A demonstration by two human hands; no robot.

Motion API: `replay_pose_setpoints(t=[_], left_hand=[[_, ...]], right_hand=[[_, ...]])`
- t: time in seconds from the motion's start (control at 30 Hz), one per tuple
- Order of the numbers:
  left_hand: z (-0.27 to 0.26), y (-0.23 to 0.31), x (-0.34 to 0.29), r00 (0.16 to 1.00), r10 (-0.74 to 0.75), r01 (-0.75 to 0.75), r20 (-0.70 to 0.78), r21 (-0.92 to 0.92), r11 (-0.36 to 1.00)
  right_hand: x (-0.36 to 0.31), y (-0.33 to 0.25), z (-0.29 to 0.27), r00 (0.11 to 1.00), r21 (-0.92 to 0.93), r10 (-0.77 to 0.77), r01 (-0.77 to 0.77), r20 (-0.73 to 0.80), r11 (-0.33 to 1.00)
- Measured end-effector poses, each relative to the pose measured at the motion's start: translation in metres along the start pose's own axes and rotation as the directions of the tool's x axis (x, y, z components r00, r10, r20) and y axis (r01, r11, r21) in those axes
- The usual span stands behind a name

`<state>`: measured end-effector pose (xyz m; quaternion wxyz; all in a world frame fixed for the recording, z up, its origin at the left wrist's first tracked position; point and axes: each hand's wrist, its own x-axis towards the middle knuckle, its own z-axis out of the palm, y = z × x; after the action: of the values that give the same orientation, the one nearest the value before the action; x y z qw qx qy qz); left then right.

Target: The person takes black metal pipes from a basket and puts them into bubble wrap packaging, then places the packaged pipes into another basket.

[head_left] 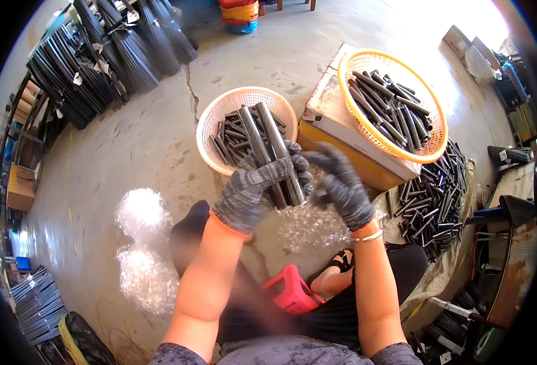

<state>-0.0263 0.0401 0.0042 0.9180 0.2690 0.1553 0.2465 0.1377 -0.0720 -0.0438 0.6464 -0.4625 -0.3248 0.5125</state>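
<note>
My left hand (253,191), in a dark grey knitted glove with an orange cuff, is closed around a pair of short black tubes (274,137). They lie side by side, tilted, with their far ends over a pale pink plastic basket (206,125). Several similar black tubes (235,137) lie in that basket, partly covered by my hand and the held ones. My right hand (341,185), gloved alike, is just right of the held tubes. Motion blurs it somewhat; its fingers look apart, and nothing shows in them.
An orange-rimmed basket (442,137) of black tubes rests on a cardboard box (347,149). Loose tubes (435,207) are heaped on a sheet at right. Clear plastic bags (146,267) lie at left. A red stool (292,289) is beneath me. Long bundled tubes (73,73) stand far left.
</note>
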Motion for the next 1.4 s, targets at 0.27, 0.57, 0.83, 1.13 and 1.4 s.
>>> replay_pose_setpoints(t=[0.27,0.57,0.83,1.13,1.4], left_hand=[[-0.007,-0.005,0.005,0.982,-0.073,0.058,0.175,0.09,0.994],[0.014,0.013,0.001,0.941,0.313,-0.175,-0.131,0.604,0.778],[-0.009,0.029,0.001,0.841,0.489,-0.3,-0.229,0.556,0.775],[-0.012,0.014,0.007,0.914,0.372,-0.282,-0.161,0.407,0.869],[-0.005,0.029,0.002,0.794,0.566,-0.469,-0.22,0.37,0.802]], right_hand=[[0.001,0.053,-0.021,0.988,-0.047,0.126,-0.13,-0.093,0.99],[-0.052,0.199,-0.123,0.865,-0.64,-0.096,-0.285,-0.492,0.713],[-0.073,0.203,-0.147,0.47,-0.097,0.384,-0.723,-0.795,0.685],[0.021,0.028,0.027,0.986,0.06,0.015,-0.025,0.166,0.998],[-0.048,0.162,-0.084,0.883,0.346,0.381,-0.279,-0.275,0.896]])
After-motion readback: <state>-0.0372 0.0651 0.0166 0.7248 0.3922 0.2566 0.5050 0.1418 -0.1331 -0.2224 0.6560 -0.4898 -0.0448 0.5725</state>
